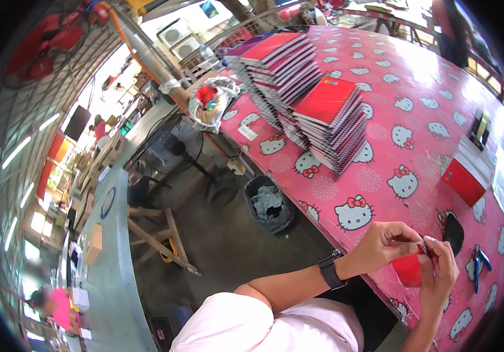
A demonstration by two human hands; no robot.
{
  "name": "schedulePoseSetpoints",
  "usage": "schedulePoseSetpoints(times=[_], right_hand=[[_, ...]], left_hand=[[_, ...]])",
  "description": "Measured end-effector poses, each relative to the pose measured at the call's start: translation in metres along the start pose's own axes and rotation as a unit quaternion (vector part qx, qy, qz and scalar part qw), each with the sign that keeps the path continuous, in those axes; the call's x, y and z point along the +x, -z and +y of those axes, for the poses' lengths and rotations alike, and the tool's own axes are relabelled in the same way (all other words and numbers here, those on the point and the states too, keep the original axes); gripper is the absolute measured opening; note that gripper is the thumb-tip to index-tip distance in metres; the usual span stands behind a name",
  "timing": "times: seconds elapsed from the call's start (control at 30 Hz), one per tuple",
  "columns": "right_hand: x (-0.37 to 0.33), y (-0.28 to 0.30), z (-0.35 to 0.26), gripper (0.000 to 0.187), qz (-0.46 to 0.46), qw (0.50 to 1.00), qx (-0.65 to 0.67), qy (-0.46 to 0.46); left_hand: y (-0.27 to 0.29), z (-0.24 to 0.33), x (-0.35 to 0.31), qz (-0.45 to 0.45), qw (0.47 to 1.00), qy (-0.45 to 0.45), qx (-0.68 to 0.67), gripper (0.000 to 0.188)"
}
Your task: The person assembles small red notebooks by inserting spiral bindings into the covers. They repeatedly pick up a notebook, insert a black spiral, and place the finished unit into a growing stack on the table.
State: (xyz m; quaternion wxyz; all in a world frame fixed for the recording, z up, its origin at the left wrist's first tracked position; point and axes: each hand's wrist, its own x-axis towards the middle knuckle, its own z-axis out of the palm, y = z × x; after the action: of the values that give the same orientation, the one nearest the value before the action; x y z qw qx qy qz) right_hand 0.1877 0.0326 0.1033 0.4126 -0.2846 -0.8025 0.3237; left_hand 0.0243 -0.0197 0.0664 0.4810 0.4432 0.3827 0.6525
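Near the table's front edge lies a red notebook [406, 271], partly covered by my hands. My left hand [381, 249], with a black watch on its wrist, pinches at the notebook's edge, where a bit of coil seems to show. Close against it, my right hand [440, 268] has its thumb and fingers bent at the same edge. The fingertips of both hands nearly meet there, and they hide most of what is between them. Right of my right hand lie blue-handled pliers [478, 265]. A dark, rounded object [453, 233] sits just beyond my fingers.
Tall stacks of red spiral notebooks [329, 104] stand farther back on the pink patterned table [375, 185]. A block of red-covered books [468, 176] lies at right. Below the table edge are a dark waste bin [290, 218] and a floor fan [177, 146]. Another person [61, 308] sits far left.
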Motion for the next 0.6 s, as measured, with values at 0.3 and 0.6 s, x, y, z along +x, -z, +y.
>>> schedulePoseSetpoints(times=[0.3, 0.6], right_hand=[[-0.012, -0.014, -0.003, 0.016, 0.024, 0.994, 0.103, -0.040], [-0.025, -0.015, 0.000, 0.019, 0.058, 0.993, 0.083, -0.066]], left_hand=[[-0.002, 0.007, -0.007, 0.009, 0.997, -0.072, 0.038, 0.015], [-0.010, 0.002, -0.014, 0.018, 0.997, -0.054, 0.053, 0.010]])
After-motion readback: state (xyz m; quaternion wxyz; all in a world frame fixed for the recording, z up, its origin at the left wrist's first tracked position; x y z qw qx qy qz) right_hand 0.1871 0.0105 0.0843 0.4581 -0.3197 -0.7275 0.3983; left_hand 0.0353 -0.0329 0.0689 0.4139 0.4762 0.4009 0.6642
